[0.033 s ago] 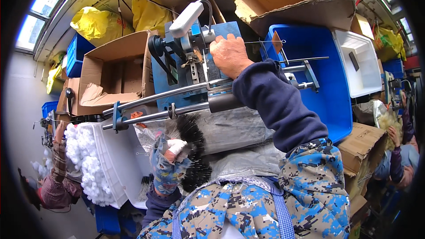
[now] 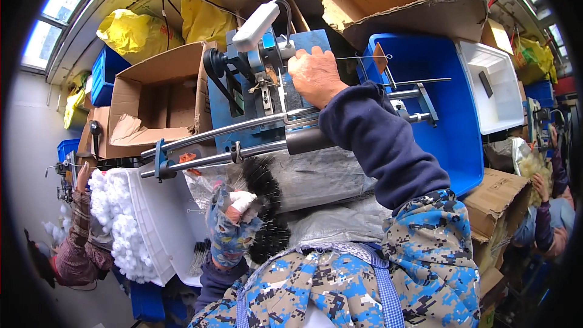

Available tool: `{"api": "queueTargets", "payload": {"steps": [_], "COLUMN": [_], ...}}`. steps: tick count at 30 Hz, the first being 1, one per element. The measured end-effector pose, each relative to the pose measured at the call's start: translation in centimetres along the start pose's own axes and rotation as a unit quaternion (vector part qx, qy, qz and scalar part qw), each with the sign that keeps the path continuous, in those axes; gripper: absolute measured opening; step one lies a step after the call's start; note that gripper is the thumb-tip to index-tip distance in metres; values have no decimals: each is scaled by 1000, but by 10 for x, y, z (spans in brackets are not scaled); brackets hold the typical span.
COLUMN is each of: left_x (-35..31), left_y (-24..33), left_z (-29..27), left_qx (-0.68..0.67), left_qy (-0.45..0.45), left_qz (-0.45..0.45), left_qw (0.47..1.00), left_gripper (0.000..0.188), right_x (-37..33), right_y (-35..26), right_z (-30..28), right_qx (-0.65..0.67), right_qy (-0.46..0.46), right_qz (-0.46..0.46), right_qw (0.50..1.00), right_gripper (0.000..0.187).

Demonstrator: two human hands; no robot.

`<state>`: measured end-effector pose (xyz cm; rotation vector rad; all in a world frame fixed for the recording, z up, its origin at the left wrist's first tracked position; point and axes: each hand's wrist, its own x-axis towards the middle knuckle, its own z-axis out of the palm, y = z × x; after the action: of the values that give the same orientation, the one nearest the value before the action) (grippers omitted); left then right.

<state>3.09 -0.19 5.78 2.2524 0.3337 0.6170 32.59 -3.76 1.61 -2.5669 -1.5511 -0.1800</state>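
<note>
At the blue bench machine (image 2: 319,41), my right hand (image 2: 314,76) is closed, knuckles up, beside the motor parts. A thin metal wire (image 2: 358,58) with a looped end comes out from its fingers to the right; its other end is hidden by the hand. Low on the left, my left hand (image 2: 234,215) is curled in a worn, patterned covering, with white wrap on a finger. Black-bristled brushes (image 2: 270,218) lie against its right side over my lap, and its fingers appear closed on them. A thin looped wire (image 2: 194,211) pokes out left of that hand.
Two steel rails (image 2: 255,123) cross before me. A white tub (image 2: 173,218) with white fluffy brushes (image 2: 121,225) stands left, a blue bin (image 2: 446,115) right. Cardboard boxes (image 2: 161,106) surround the machine. Co-workers sit at both sides, one in a plaid sleeve (image 2: 79,218).
</note>
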Motion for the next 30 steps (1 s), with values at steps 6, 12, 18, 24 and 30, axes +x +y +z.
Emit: {"api": "queueTargets", "payload": {"steps": [6,12,18,24,30], "left_x": [-1,-1,-6,-15,-1], "left_y": [1,1,8,2,-1], "left_z": [2,3,2,4,4], "left_qx": [27,44,-275,-207,-14], "left_qy": [29,39,105,74,54], "left_qz": [11,27,-236,-224,24], "left_qw": [999,998,926,949,998], "left_gripper": [29,29,26,18,18], "right_x": [0,0,0,1,1], "right_y": [3,1,2,2,4], "right_z": [1,3,3,1,1], "right_qx": [12,1,13,22,42], "right_qy": [-1,15,20,7,1], "right_qz": [-38,-12,-15,-13,-7], "right_qw": [999,1000,1000,1000,999], "right_gripper": [11,11,11,12,12]}}
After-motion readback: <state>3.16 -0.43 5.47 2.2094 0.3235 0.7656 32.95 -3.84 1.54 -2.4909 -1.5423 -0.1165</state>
